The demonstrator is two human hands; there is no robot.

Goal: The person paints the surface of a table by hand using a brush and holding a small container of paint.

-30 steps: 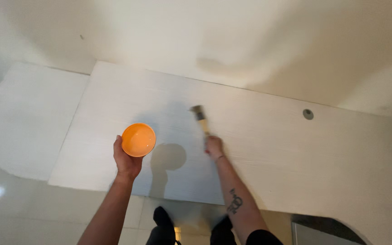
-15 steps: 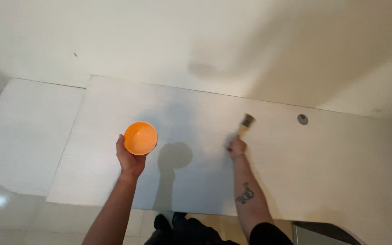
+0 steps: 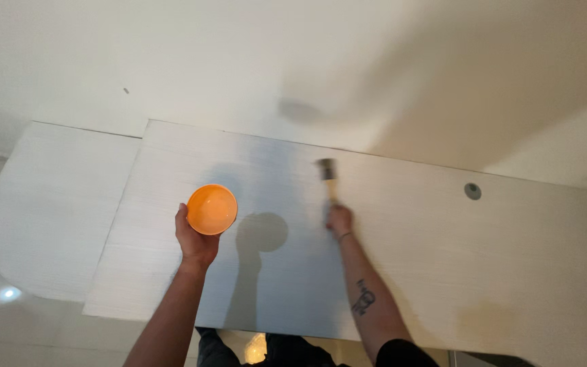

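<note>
brush [image 3: 328, 175] moved back left, orange bowl [image 3: 211, 209] held

left hand [image 3: 195, 241] grips orange bowl [image 3: 211, 209] | right hand [image 3: 339, 221] presses paintbrush [image 3: 328, 175] on white board [image 3: 443, 245]

There are two bare hands. The left hand [image 3: 195, 241] holds one round orange plastic bowl [image 3: 211, 209], just above its fingers. The right hand [image 3: 339, 219] holds one paintbrush with a pale wooden handle and dark bristles [image 3: 329, 178], sticking up past the hand. Under both hands lie two flat whitish boards: one big long board [image 3: 443, 251] and one rounded board [image 3: 56, 204] far out past the left hand. One small round grey hole [image 3: 472, 191] sits well off from the right hand.
</note>
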